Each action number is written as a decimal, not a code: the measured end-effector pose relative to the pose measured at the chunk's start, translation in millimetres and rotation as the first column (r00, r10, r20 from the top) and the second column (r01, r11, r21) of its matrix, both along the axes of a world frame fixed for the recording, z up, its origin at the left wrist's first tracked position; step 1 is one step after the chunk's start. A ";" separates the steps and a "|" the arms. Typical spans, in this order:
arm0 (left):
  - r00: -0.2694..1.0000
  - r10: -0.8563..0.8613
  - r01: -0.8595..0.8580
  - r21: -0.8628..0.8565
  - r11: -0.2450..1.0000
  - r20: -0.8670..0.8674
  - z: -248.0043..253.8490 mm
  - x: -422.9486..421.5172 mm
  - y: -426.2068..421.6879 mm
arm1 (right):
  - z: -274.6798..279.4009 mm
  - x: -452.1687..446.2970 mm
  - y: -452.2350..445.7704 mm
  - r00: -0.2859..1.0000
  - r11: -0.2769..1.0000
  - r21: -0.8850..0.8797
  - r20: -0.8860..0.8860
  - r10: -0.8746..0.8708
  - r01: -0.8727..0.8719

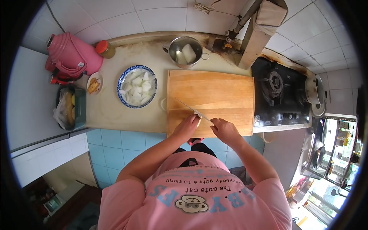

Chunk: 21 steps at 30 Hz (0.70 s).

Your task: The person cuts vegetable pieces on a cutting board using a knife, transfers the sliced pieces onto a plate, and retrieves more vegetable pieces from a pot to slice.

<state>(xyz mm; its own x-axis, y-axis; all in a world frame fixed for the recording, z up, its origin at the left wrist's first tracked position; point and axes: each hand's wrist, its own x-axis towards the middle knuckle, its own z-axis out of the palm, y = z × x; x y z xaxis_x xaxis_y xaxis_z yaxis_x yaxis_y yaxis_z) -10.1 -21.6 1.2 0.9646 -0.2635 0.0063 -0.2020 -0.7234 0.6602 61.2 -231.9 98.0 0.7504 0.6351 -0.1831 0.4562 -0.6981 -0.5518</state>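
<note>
On the wooden cutting board (218,86), my left hand (187,127) is closed over a pale piece of vegetable (199,121) near the board's front edge. My right hand (225,131) grips the handle of a knife (186,104). Its blade points to the far left and lies against the piece, close to my left fingertips. The exact kind of vegetable is hard to make out. Left of the board, a blue-rimmed bowl (120,82) holds many white cut pieces (138,87). Behind the board stands a metal pot (184,40) with larger pale chunks (188,53) in it.
A black gas stove (274,109) with a pot (314,90) adjoins the board's right side. At the left stand a pink thermos (74,53), a red-lidded jar (105,50), a small plate (100,79) with brownish food and a green bin (79,111) with yellowish items.
</note>
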 end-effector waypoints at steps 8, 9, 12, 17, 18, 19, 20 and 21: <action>0.999 0.000 -0.002 0.056 0.998 0.035 -4.5 0.2 -1.7 | -12.1 3.6 -0.7 0.996 0.993 -0.084 -0.021 0.082 -0.083; 1.000 -0.003 0.004 0.050 0.999 -0.011 -3.5 -0.4 -1.5 | -18.0 3.6 4.0 0.997 0.992 -0.103 -0.025 0.072 -0.074; 1.000 0.003 -0.003 0.009 1.000 -0.025 -0.5 -0.7 -1.2 | -34.2 3.9 11.0 0.999 0.995 -0.093 -0.021 0.038 -0.040; 1.000 0.005 -0.007 -0.066 0.998 -0.030 4.1 1.1 -0.7 | -37.7 0.4 5.5 0.999 0.999 0.001 0.003 -0.038 0.038; 1.000 0.007 -0.008 -0.056 0.998 -0.029 4.0 1.0 -0.2 | -33.1 0.5 4.8 0.999 0.999 0.011 -0.013 -0.039 0.039; 1.000 0.010 -0.011 -0.044 0.999 -0.029 3.8 0.5 0.5 | -28.8 0.8 4.3 0.999 0.999 0.022 -0.030 -0.038 0.039; 1.000 0.010 -0.011 -0.043 0.999 -0.029 3.4 -0.5 0.7 | -23.4 0.4 2.5 0.999 0.999 0.023 -0.030 -0.038 0.039; 1.000 0.012 -0.013 -0.018 1.000 -0.012 1.4 -1.4 0.5 | -13.2 0.4 1.3 0.998 1.000 0.002 -0.050 -0.026 0.026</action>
<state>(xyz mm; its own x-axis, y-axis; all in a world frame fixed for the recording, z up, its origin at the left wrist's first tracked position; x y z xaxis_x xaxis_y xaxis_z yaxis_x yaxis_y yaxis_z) -11.5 -21.1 2.6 0.9679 -0.2515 -0.0008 -0.1848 -0.7134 0.6760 61.5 -230.6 84.7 0.7567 0.6159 -0.2191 0.4097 -0.7079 -0.5753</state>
